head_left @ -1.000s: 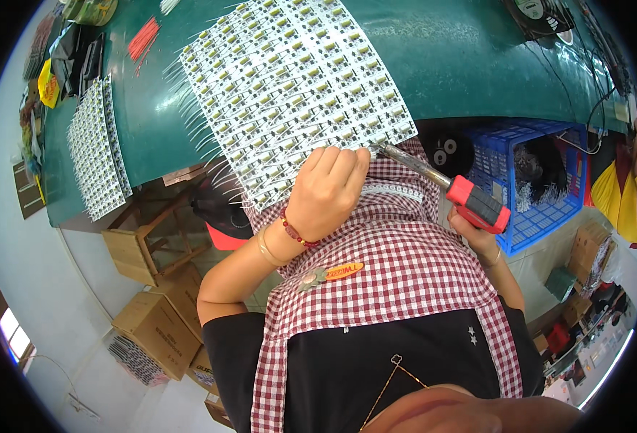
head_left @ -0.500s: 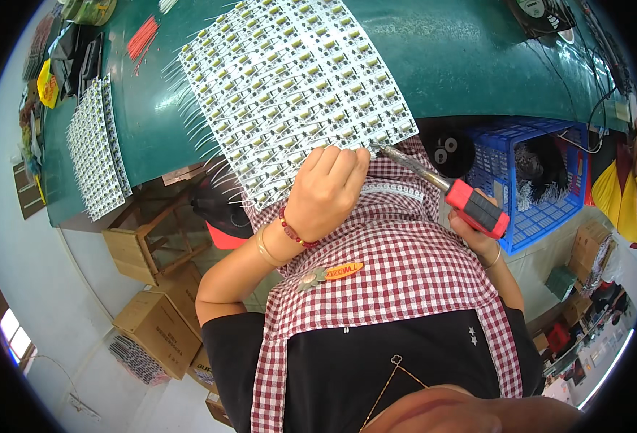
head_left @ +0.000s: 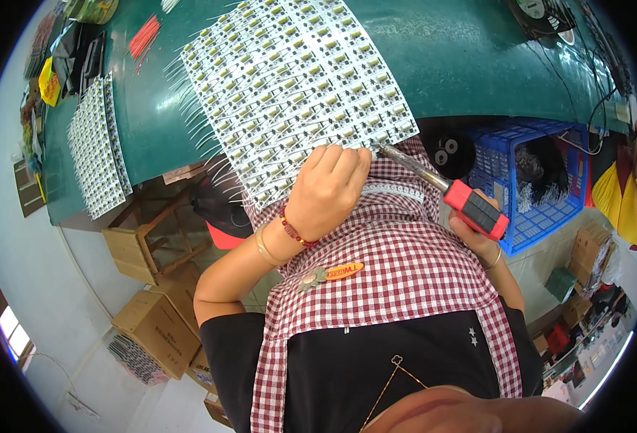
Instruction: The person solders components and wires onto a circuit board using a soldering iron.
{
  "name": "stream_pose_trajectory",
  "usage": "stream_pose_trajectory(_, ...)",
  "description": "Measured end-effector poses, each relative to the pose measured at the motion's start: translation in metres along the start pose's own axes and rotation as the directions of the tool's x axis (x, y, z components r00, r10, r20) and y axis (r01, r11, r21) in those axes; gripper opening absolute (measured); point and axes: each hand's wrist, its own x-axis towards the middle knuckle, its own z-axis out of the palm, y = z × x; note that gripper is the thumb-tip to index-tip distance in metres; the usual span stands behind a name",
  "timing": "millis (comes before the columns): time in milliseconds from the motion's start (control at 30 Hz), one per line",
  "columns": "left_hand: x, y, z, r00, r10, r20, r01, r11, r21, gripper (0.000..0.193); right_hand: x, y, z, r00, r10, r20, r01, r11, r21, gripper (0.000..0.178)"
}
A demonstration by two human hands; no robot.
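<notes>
A large white panel of small circuit boards (head_left: 289, 94) lies on the green table and hangs over its near edge. Thin white wires (head_left: 203, 133) fringe its left side. My right hand (head_left: 477, 231) is wrapped round the red and black handle of a soldering iron (head_left: 434, 177), whose tip meets the panel near its lower right corner. Close to that tip, my left hand (head_left: 331, 184) rests at the panel's near edge with fingers curled and pressed together. What the left fingertips pinch, if anything, is hidden behind the hand.
Another pair of circuit board panels (head_left: 96, 148) lies at the table's left end. Red wires (head_left: 144, 40) are on the green table (head_left: 470, 65) farther back. A blue crate (head_left: 542, 216) stands below at right, beside a black spool (head_left: 452, 153). Cardboard boxes (head_left: 156, 328) sit on the floor at left.
Almost nothing differs. The soldering iron's tip and both hands stay at nearly the same spot on the panel.
</notes>
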Motion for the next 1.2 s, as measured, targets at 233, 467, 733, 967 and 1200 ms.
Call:
stream_pose_trajectory(233,0.002,-0.002,0.000,1.000,0.010,0.006,-0.010,1.000,0.006,0.031,-0.016,0.007,0.005,0.952,0.305,-0.004,-0.278,0.874,0.398,0.022)
stream_pose_trajectory(467,0.010,-0.008,0.001,1.000,0.020,-0.011,-0.020,0.999,0.026,0.029,-0.009,0.016,0.002,0.941,0.337,0.014,-0.310,0.848,0.430,0.019)
stream_pose_trajectory(733,-0.004,0.001,-0.003,0.999,0.017,-0.046,-0.013,0.997,0.073,0.025,-0.007,0.004,0.021,0.898,0.437,-0.052,-0.247,0.598,0.763,0.030)
stream_pose_trajectory(967,-0.008,0.007,-0.026,0.990,-0.082,-0.117,0.091,0.993,0.073,0.023,0.035,-0.013,0.015,0.935,0.354,-0.032,-0.116,0.390,0.914,0.032)
stream_pose_trajectory(1200,0.015,0.022,-0.026,0.916,-0.341,-0.214,0.229,0.879,-0.419,0.022,0.091,-0.057,0.022,0.972,0.232,0.032,-0.142,0.478,0.867,0.039)
